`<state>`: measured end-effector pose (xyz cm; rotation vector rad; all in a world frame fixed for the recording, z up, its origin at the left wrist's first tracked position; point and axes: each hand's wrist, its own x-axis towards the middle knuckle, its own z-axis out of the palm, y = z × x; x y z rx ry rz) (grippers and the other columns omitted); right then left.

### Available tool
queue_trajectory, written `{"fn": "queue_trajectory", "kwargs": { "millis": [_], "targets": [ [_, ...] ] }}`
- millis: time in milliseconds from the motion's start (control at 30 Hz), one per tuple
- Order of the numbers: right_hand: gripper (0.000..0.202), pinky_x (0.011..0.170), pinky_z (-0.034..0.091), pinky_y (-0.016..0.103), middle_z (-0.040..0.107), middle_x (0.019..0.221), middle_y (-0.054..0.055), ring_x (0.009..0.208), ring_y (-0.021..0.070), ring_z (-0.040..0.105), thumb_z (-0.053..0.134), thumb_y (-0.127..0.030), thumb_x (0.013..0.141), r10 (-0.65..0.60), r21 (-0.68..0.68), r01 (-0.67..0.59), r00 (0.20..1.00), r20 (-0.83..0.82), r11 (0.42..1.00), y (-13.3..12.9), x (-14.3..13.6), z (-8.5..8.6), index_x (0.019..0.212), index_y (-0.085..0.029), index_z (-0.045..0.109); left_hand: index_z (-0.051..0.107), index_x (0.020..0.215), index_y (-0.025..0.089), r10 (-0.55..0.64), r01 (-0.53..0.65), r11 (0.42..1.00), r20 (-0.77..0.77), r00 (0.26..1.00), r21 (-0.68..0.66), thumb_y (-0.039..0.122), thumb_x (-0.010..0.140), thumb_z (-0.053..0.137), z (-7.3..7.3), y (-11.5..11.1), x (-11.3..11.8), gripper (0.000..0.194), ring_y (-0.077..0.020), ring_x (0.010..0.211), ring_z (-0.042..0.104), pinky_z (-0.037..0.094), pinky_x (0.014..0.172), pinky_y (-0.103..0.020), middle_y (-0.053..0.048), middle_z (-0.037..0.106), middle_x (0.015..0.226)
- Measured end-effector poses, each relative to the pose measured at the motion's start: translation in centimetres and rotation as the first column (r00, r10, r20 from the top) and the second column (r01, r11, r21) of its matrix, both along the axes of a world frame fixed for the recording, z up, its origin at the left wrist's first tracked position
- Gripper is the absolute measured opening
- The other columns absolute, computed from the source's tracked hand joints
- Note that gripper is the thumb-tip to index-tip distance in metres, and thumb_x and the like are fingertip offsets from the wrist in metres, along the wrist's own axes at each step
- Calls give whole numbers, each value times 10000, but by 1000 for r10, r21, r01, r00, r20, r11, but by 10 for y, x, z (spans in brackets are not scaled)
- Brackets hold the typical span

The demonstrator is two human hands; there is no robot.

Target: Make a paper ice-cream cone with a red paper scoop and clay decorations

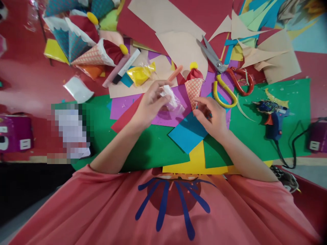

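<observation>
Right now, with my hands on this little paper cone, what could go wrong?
The blue glue gun lies close to your right hand; if hot, it might burn you. The open yellow-and-red-handled scissors lie just beyond the patterned paper cone. The clear plastic wrapper in your left hand could snag it.

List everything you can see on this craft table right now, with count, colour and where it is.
paper cone: one, orange lattice with red top and yellow pompom, at the right hand's fingertips
clear plastic bag: one, see-through, in the left hand
scissors: one, grey blades, yellow and red handles, right of the cone
glue gun: one, blue, on the green sheet at right
finished cones: several, teal, orange, red, upper left
yellow bag: one, above the left hand
paper sheets: many, blue, purple, yellow, red, tan, across the table
green sheet: one, under the hands
left hand: pinching the bag
right hand: touching the cone's tip
</observation>
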<state>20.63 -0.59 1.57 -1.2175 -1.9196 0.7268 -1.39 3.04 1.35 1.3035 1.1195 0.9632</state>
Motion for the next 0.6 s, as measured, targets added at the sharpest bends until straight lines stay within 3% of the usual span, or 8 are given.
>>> {"fn": "queue_trajectory", "kwargs": {
  "millis": [67, 167, 400, 600],
  "targets": [
    [251, 522, 431, 269, 638, 823, -9, 506, 84, 441, 620, -409, 908, 50, -53, -52, 998, -43, 997, -4, -2, 1, 1094, -241, 596, 562, 928, 255, -4, 12, 997, 92, 996, -78, 510, 758, 748, -3, -8, 9, 359, -83, 635, 597, 484, 494, -187, 30, 581, 799],
    [279, 471, 392, 246, 662, 873, -11, 478, 61, 431, 639, -418, 894, 31, -126, -48, 991, -131, 991, -6, -4, 1, 1102, -247, 567, 512, 822, 218, 48, -26, 990, 156, 987, -138, 533, 684, 808, -5, -14, 15, 454, -69, 584, 562, 505, 505, -189, 44, 559, 724],
    [358, 504, 501, 235, 662, 974, 25, 660, 103, 625, 567, -549, 915, -46, -302, -63, 939, -340, 951, -3, -4, -2, 1124, -259, 542, 432, 685, 219, 96, -96, 995, 38, 995, 4, 654, 716, 738, -4, -17, 14, 533, -75, 477, 570, 483, 428, -193, 59, 536, 561],
    [382, 369, 444, 213, 641, 853, -35, 470, 63, 518, 616, -554, 883, -69, -356, -82, 917, -393, 931, 0, -5, -5, 1121, -281, 496, 477, 719, 209, 94, -92, 995, 66, 993, -32, 661, 706, 740, 1, -20, 18, 523, -68, 393, 572, 429, 351, -162, 74, 574, 528]
  ]
}}
